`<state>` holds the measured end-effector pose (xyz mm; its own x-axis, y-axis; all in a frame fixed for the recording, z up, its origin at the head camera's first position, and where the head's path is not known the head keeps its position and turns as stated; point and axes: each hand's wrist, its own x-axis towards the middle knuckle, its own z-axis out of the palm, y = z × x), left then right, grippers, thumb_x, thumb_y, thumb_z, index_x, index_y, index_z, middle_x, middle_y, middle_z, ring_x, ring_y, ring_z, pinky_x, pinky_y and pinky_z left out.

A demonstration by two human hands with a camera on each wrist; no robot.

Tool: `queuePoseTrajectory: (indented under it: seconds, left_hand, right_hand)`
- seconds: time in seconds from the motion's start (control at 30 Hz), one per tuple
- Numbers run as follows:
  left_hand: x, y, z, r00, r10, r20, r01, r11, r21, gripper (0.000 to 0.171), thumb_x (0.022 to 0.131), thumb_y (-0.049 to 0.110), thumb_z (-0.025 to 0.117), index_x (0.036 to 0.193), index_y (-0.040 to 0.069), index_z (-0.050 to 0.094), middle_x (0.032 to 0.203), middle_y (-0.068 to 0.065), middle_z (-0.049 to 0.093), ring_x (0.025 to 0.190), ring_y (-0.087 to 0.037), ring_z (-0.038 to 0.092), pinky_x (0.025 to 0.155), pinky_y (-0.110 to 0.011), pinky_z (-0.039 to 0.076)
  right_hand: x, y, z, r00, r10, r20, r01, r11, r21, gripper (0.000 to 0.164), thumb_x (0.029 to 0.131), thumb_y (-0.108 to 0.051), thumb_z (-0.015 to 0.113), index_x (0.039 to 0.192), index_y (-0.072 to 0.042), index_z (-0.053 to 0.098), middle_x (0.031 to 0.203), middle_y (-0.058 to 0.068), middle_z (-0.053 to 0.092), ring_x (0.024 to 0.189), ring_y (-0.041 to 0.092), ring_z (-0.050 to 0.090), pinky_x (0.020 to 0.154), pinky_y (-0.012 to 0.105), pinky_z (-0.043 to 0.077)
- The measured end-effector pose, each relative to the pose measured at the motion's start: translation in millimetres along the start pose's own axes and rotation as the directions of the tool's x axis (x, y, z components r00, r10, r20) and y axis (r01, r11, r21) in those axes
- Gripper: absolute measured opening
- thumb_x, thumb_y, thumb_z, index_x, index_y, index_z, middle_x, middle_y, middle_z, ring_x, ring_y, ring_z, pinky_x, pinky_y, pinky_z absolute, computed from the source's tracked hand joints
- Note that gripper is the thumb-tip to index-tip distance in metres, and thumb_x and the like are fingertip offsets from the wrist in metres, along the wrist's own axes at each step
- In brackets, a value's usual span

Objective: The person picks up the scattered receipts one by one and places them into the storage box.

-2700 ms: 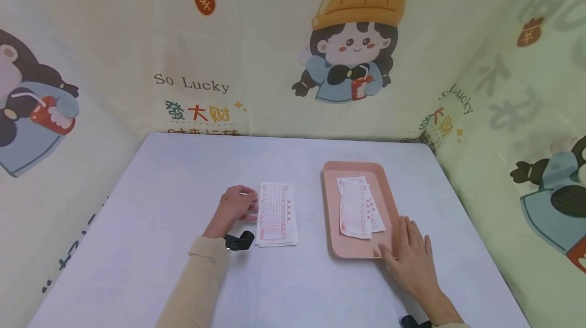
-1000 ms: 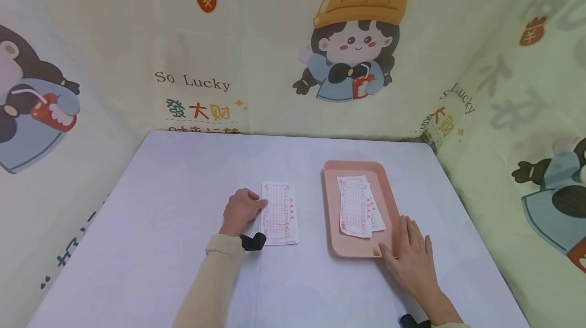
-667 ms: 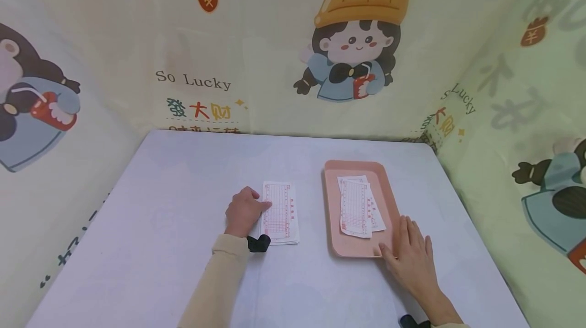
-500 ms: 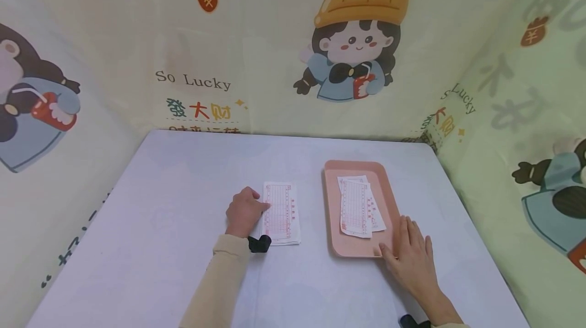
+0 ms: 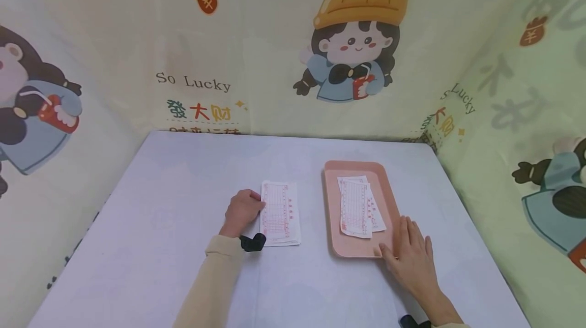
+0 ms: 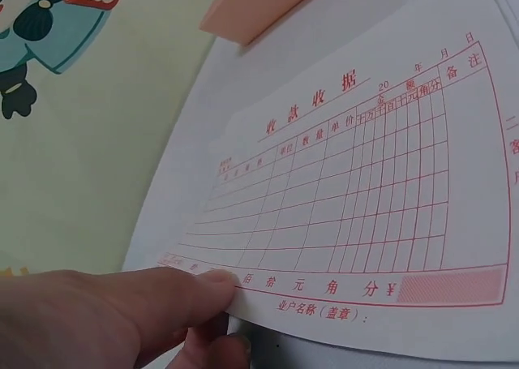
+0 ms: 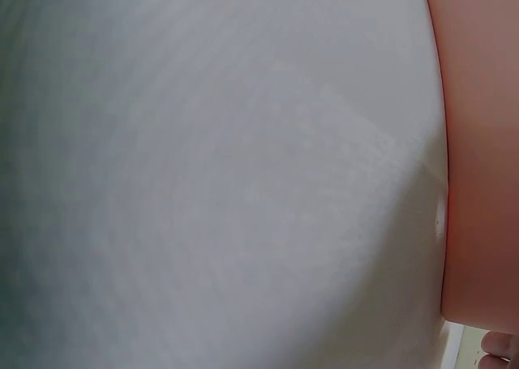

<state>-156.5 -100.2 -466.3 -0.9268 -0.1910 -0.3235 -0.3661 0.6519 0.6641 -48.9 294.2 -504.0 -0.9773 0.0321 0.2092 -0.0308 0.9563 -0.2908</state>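
Left of the pink rectangular plastic tray (image 5: 351,246), your left hand (image 5: 241,212) pinches the white red-printed paper stack (image 5: 280,213), probably separating the top sheet (image 6: 340,190), needing a gentle lift, your right hand (image 5: 414,259) straight-fingered against the tray.

My left sleeve (image 5: 210,277) is plain beige, with a creased cuff (image 5: 225,245). Just past it I wear a small black, curved device (image 5: 253,242). My right sleeve (image 5: 450,325) shows only its edge, perhaps also beige, beside another black piece (image 5: 414,322).
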Motion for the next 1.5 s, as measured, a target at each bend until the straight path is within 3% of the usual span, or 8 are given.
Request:
queuePoseTrajectory:
  seconds: [0.23,0.43,0.7,1.13,1.27,1.5]
  left_hand:
    - [7.4,-2.9,0.5,0.998,-0.022,0.051,0.026,0.997,-0.075,0.025,0.096,0.023,0.06,0.116,0.008,0.063,0.097,-0.009,0.066,0.067,-0.018,0.058,0.059,-0.025,0.042]
    - [8.8,-4.4,-0.6,0.997,-0.017,0.072,0.026,0.992,-0.126,0.028,0.098,0.021,0.058,0.121,0.006,0.061,0.095,-0.012,0.066,0.066,-0.017,0.058,0.054,-0.02,0.044]
    - [6.2,-2.7,-7.1,0.995,-0.033,0.097,0.048,0.987,-0.155,0.033,0.098,0.019,0.06,0.128,0.007,0.058,0.105,-0.014,0.067,0.077,-0.021,0.064,0.062,-0.022,0.052]
    - [5.1,2.2,-14.3,0.993,-0.022,0.12,0.047,0.976,-0.212,0.031,0.098,0.018,0.058,0.127,0.008,0.059,0.11,-0.015,0.067,0.08,-0.02,0.065,0.061,-0.021,0.053]
    - [7.6,2.9,-13.8,0.988,-0.034,0.152,0.074,0.962,-0.263,0.031,0.098,0.02,0.059,0.128,0.011,0.059,0.113,-0.014,0.067,0.087,-0.022,0.066,0.064,-0.022,0.055]
    - [7.0,4.3,-13.9,0.978,0.006,0.209,0.072,0.928,-0.365,0.037,0.098,0.023,0.058,0.133,0.011,0.055,0.116,-0.014,0.067,0.094,-0.024,0.067,0.075,-0.031,0.062]
  right_hand:
    - [0.5,-0.3,-1.2,1.0,0.009,0.01,-0.009,1.0,-0.002,0.093,0.089,-0.042,0.065,0.153,0.007,0.019,0.152,0.034,0.03,0.14,0.051,0.027,0.109,0.076,0.018]
    - [0.1,-1.7,-2.3,1.0,0.017,0.022,-0.017,1.0,-0.011,0.094,0.089,-0.043,0.065,0.154,0.007,0.018,0.153,0.034,0.029,0.14,0.052,0.027,0.11,0.076,0.018]
    - [-0.1,-0.2,-1.7,1.0,0.014,0.025,-0.014,1.0,-0.008,0.094,0.089,-0.043,0.064,0.154,0.006,0.017,0.152,0.034,0.029,0.14,0.052,0.027,0.11,0.076,0.018]
    - [0.0,-0.3,-2.1,1.0,0.011,0.023,-0.011,1.0,-0.006,0.093,0.089,-0.043,0.064,0.154,0.006,0.018,0.152,0.034,0.029,0.14,0.052,0.028,0.109,0.076,0.019]
    - [0.3,0.1,-1.2,1.0,0.008,0.022,-0.008,1.0,-0.01,0.094,0.089,-0.043,0.065,0.154,0.006,0.018,0.153,0.034,0.029,0.14,0.051,0.028,0.109,0.076,0.018]
    - [-0.1,-0.5,-0.8,1.0,0.014,0.028,-0.014,1.0,-0.008,0.095,0.089,-0.044,0.064,0.154,0.006,0.017,0.153,0.034,0.028,0.14,0.052,0.027,0.109,0.076,0.018]
